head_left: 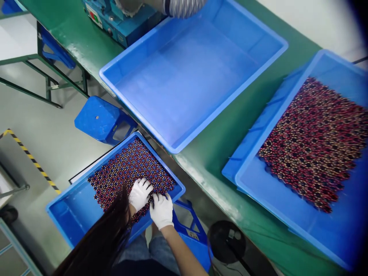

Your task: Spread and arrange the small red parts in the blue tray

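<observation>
Both my hands wear white gloves and are close together over a blue tray (83,218) at my lap. Packed flat in that tray is a layer of small ring-shaped parts (126,168), dark with red and gold-coloured bits. My left hand (140,194) rests on the layer, its fingers bent down onto the parts. Just right of it, near the tray's near edge, my right hand (161,210) has its fingers curled over several of the same parts. The fingertips are partly hidden, so the exact pieces between them do not show. Long dark hair hangs over the tray's near side.
A large blue tray (178,147) stands on the green bench (207,172), beside a teal machine (126,27) with a silver hose (185,7). Another blue tray (250,168) at right holds many similar parts. A blue stool (97,117) and a black round base (225,241) stand nearby.
</observation>
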### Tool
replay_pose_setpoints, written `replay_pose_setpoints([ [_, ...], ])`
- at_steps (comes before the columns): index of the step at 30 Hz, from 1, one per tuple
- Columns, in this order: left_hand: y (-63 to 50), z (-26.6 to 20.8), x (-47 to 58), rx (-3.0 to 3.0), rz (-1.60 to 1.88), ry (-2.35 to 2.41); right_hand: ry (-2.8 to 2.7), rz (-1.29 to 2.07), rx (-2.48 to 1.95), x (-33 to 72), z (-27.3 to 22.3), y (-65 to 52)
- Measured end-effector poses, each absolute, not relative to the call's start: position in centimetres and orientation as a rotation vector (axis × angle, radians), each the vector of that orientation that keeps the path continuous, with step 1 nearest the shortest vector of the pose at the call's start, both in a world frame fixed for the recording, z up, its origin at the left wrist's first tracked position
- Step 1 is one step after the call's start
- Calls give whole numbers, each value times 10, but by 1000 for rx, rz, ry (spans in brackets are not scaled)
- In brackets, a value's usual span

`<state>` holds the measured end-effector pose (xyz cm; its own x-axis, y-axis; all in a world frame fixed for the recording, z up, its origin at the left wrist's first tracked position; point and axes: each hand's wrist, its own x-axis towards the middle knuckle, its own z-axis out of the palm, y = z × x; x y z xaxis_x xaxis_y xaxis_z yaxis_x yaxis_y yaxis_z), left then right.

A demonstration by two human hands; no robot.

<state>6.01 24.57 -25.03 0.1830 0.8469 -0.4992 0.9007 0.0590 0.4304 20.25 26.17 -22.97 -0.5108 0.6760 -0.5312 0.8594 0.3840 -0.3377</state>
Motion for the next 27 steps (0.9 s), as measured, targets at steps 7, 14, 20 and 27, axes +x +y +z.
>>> replay_pose_setpoints([
  [7,241,-247,55,1780,-94,1665,2387,-868,1293,202,-239,265],
  [14,235,-239,49,1793,-118,1682,2486,-854,1178,202,-239,267],
  [20,235,-240,43,1873,-90,1621,2529,-824,1187,201,-238,269],
  [27,247,-243,-19,1757,-23,2036,2572,-894,1215,188,-240,282],
])
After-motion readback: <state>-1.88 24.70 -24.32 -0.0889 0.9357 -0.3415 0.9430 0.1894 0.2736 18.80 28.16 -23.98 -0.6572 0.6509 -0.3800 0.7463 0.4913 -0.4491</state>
